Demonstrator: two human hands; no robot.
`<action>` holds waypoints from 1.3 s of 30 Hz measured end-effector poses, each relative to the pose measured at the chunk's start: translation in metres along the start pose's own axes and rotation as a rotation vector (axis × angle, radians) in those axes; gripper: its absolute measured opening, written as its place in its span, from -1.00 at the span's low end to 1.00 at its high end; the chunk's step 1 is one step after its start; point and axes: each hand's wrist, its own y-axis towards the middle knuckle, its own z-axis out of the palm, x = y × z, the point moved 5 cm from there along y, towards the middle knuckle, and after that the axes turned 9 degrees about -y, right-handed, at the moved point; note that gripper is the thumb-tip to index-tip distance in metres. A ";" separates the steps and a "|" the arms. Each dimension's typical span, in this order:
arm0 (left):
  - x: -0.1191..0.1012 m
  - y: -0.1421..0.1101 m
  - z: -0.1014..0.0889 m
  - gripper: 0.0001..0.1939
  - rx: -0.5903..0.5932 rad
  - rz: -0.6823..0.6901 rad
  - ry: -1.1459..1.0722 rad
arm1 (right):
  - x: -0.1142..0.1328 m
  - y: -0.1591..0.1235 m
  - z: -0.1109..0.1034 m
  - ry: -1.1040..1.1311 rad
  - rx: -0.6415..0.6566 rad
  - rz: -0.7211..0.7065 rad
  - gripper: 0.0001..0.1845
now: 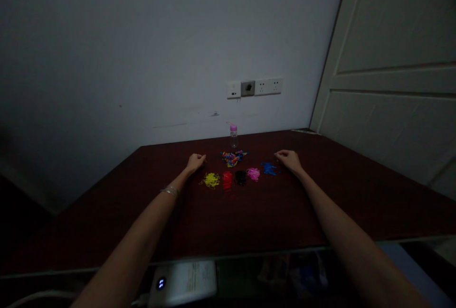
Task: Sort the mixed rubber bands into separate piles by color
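Note:
My left hand (195, 162) rests on the dark red table with its fingers curled in, just behind a pile of yellow rubber bands (211, 180). On the other side, my right hand (289, 160) lies beside a pile of blue rubber bands (268, 168), fingers bent together; nothing shows in either hand. Between them sit piles of red rubber bands (227, 181), black rubber bands (240, 177) and pink rubber bands (253, 173). Behind these lies a mixed-colour heap of rubber bands (233, 158). A small clear bottle (234, 140) with a pink cap stands upright at the back.
The table (249, 227) meets a pale wall with sockets (269, 86). A panelled door (392, 75) is at the right. Below the front edge lies a white power bank (188, 282) with a lit display, beside dim items. The room is dark.

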 end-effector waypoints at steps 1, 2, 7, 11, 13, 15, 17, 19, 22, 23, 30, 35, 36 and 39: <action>0.004 -0.001 0.000 -0.62 -0.015 -0.002 -0.010 | -0.001 0.000 0.000 -0.010 -0.002 -0.003 -0.65; 0.008 -0.003 0.000 -0.60 -0.031 -0.002 -0.021 | -0.001 0.000 0.000 -0.015 -0.002 -0.004 -0.65; 0.017 -0.005 -0.002 -0.55 -0.102 0.002 -0.113 | 0.021 -0.004 0.004 -0.068 0.065 -0.107 -0.67; 0.018 -0.007 -0.002 -0.54 -0.112 0.002 -0.151 | 0.075 -0.016 0.024 -0.011 0.228 -0.302 -0.73; 0.017 -0.008 -0.002 -0.54 -0.103 0.010 -0.150 | 0.104 -0.025 0.037 -0.024 0.311 -0.379 -0.75; 0.018 -0.009 -0.001 -0.55 -0.099 0.020 -0.148 | 0.131 -0.035 0.051 -0.096 0.389 -0.451 -0.77; 0.018 -0.008 -0.001 -0.56 -0.098 0.027 -0.148 | 0.152 -0.043 0.063 -0.223 0.442 -0.487 -0.79; 0.019 -0.008 -0.001 -0.57 -0.100 0.029 -0.147 | 0.166 -0.047 0.072 -0.363 0.463 -0.488 -0.78; 0.020 -0.007 -0.001 -0.58 -0.102 0.033 -0.138 | 0.178 -0.048 0.080 -0.521 0.474 -0.470 -0.80; 0.020 -0.007 -0.001 -0.59 -0.105 0.034 -0.133 | 0.181 -0.048 0.083 -0.558 0.479 -0.470 -0.81; 0.018 -0.008 -0.002 -0.64 -0.111 0.040 -0.117 | 0.189 -0.045 0.096 -0.714 0.511 -0.477 -0.73; 0.019 -0.007 -0.001 -0.66 -0.121 0.042 -0.113 | 0.189 -0.047 0.098 -0.742 0.545 -0.476 -0.71; 0.019 -0.007 -0.001 -0.66 -0.124 0.039 -0.106 | 0.188 -0.048 0.099 -0.741 0.547 -0.479 -0.72; 0.019 -0.007 -0.001 -0.68 -0.125 0.023 -0.092 | 0.187 -0.048 0.099 -0.736 0.544 -0.500 -0.74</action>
